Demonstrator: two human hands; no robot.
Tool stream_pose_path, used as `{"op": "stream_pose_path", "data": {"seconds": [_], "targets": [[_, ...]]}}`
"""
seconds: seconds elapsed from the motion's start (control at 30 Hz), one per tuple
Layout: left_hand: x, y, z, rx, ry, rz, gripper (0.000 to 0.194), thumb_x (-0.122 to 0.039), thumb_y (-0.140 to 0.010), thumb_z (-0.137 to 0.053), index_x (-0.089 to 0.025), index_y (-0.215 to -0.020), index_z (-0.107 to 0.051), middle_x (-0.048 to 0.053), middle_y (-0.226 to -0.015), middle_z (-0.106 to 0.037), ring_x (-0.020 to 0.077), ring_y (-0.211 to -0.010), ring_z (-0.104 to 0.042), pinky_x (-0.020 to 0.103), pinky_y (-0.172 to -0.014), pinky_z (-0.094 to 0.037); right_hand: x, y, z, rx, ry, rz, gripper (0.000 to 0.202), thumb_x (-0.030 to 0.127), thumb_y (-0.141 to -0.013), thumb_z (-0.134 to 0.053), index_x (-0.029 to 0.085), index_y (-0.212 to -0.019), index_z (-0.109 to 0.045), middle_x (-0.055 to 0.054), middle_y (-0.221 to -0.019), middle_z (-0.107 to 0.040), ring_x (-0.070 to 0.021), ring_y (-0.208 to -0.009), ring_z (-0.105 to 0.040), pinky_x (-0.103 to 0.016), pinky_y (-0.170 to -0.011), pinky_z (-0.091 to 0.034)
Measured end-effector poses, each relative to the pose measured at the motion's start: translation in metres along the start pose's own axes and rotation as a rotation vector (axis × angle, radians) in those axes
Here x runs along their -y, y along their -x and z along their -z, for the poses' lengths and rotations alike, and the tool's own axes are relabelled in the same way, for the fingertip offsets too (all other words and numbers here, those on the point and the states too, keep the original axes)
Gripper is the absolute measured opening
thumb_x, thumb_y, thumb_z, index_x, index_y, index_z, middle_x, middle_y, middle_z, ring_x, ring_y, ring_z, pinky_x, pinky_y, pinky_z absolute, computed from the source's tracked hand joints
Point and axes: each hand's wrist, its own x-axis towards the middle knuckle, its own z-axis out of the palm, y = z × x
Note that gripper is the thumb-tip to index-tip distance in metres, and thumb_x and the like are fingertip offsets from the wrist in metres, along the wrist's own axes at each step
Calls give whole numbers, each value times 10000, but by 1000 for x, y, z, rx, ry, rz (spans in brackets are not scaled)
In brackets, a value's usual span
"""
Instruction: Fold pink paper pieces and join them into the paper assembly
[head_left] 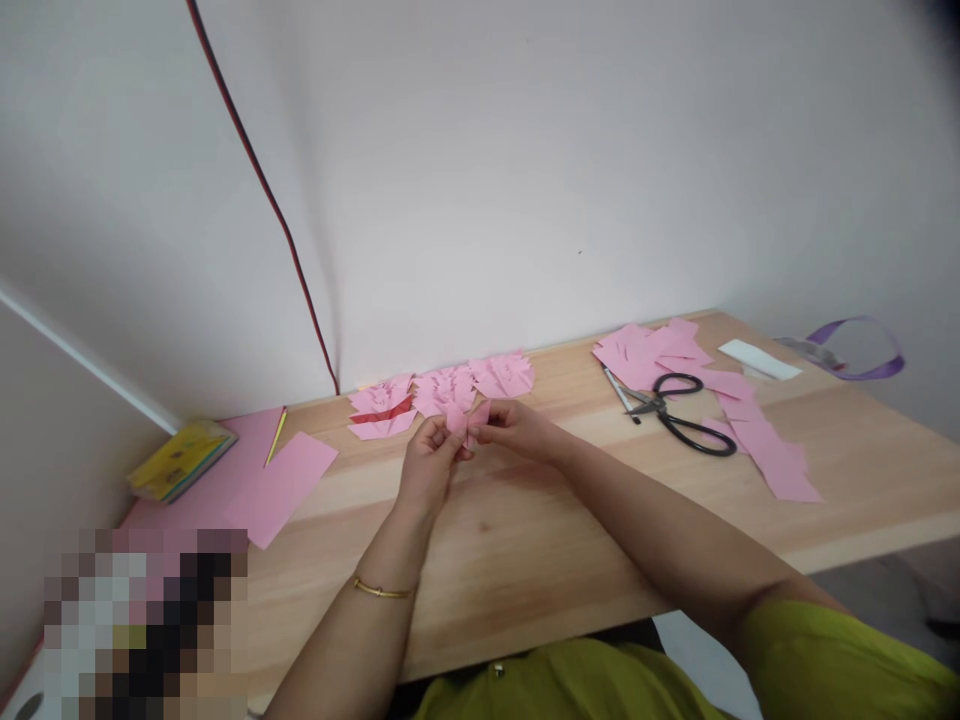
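Observation:
Both hands meet over the middle of the wooden table, pinching one small folded pink paper piece (459,420). My left hand (435,455) grips its lower left side, fingers closed. On the right side of the same piece my right hand (514,430) is closed in a pinch. Just behind them, cut and folded pink paper shapes (504,375) lie in a row against the wall. A red strip (382,411) lies across the leftmost of these shapes.
Black-handled scissors (660,405), a pen (621,392) and pink scraps (772,450) lie right. Left are a pink sheet (292,488), a yellow pencil (276,437) and a yellow pad (180,460). A white strip (759,360) and purple ribbon (889,368) lie far right.

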Motion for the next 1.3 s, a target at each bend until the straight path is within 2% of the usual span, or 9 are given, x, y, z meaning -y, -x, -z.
{"op": "stream_pose_path", "data": {"seconds": [0.2,0.37,0.57,0.83,1.03,1.1,1.17,1.23,1.3], "targets": [[1,1,0,18,-12,-65,217,-310,-705,-690,-162,-820,-581,-20,-703,-600,74,-589,-549,209,-594,-468,1,0,0,9,5,-1,233,381,-793,-607,161,-726,-568,-14,-761,-603,-128,-723,-571,-279,-704,-456],[3,2,0,52,-11,-126,157,-285,-746,-654,-170,-815,-572,-38,-651,-572,57,-533,-496,221,-609,-468,5,1,-1,42,8,-3,211,374,-807,-589,173,-747,-563,-17,-782,-621,-140,-757,-595,-292,-725,-465],[5,1,0,39,-2,-159,146,-285,-751,-646,-171,-793,-565,-41,-628,-561,58,-518,-485,213,-579,-458,4,1,-5,44,-7,-9,208,377,-808,-581,176,-761,-558,-22,-795,-637,-149,-789,-613,-304,-743,-477],[6,0,-3,-11,59,-170,180,-301,-725,-672,-175,-774,-554,-54,-598,-539,54,-498,-474,206,-571,-449,6,0,-15,-33,-59,-9,212,370,-776,-616,185,-748,-517,-18,-763,-630,-151,-762,-620,-313,-736,-489],[3,2,-2,-38,-54,-171,175,-300,-729,-663,-173,-784,-556,-48,-604,-546,65,-517,-500,200,-544,-434,6,0,-15,-72,-37,-11,226,366,-753,-635,181,-843,-541,-11,-782,-608,-135,-732,-593,-274,-677,-469],[3,3,-1,-35,-109,-186,166,-308,-744,-646,-170,-784,-564,-40,-615,-558,68,-525,-508,195,-531,-420,6,1,-14,-68,29,-32,217,368,-752,-633,164,-816,-591,-25,-795,-612,-133,-727,-575,-259,-657,-450],[4,2,-1,-31,-164,-185,170,-313,-743,-643,-167,-773,-561,-38,-607,-557,69,-522,-511,192,-520,-405,6,1,-13,-8,34,-74,225,379,-770,-607,155,-750,-618,-34,-777,-617,-137,-717,-570,-258,-653,-440],[4,2,-1,-27,-174,-160,179,-314,-744,-635,-167,-819,-565,-38,-606,-551,76,-528,-517,202,-529,-412,3,0,-12,-4,7,-102,210,372,-768,-606,163,-760,-624,-31,-773,-619,-138,-703,-567,-260,-650,-436],[4,1,-1,-49,-120,-120,289,-300,-720,-653,-179,-963,-553,-41,-635,-558,81,-535,-526,218,-549,-431,-2,0,-10,-33,17,-103,184,346,-757,-610,165,-727,-617,-33,-790,-607,-142,-728,-557,-264,-668,-432]]}}
